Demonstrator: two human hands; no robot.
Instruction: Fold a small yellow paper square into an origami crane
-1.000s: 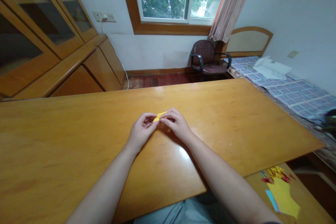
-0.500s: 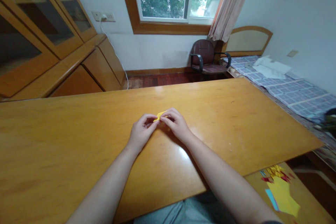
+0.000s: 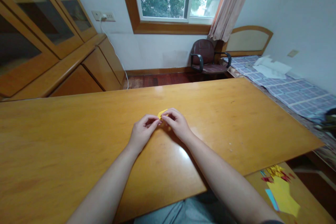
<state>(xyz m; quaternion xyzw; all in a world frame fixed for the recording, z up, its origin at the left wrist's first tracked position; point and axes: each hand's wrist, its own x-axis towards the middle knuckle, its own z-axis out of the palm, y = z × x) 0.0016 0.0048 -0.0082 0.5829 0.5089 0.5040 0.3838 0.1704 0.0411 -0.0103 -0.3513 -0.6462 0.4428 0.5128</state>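
Note:
A small piece of folded yellow paper [image 3: 162, 113] is held just above the middle of the wooden table [image 3: 78, 140]. My left hand [image 3: 144, 130] pinches its near left end between thumb and fingertips. From the other side, my right hand [image 3: 176, 122] grips the paper with thumb and forefinger, hiding its right part. The fingertips of both hands almost touch. How the paper is folded is too small to make out.
On a lower surface at the right lie yellow paper sheets [image 3: 283, 196], a blue strip [image 3: 271, 199] and a heap of small yellow and red pieces [image 3: 277, 172]. Beyond the table stand a chair [image 3: 203, 56] and a bed [image 3: 286, 87]; a cabinet [image 3: 63, 56] is at left.
My left fingertips have slid slightly right, closer to my right hand. The yellow paper has shifted a little up and right, and less of it shows on the left.

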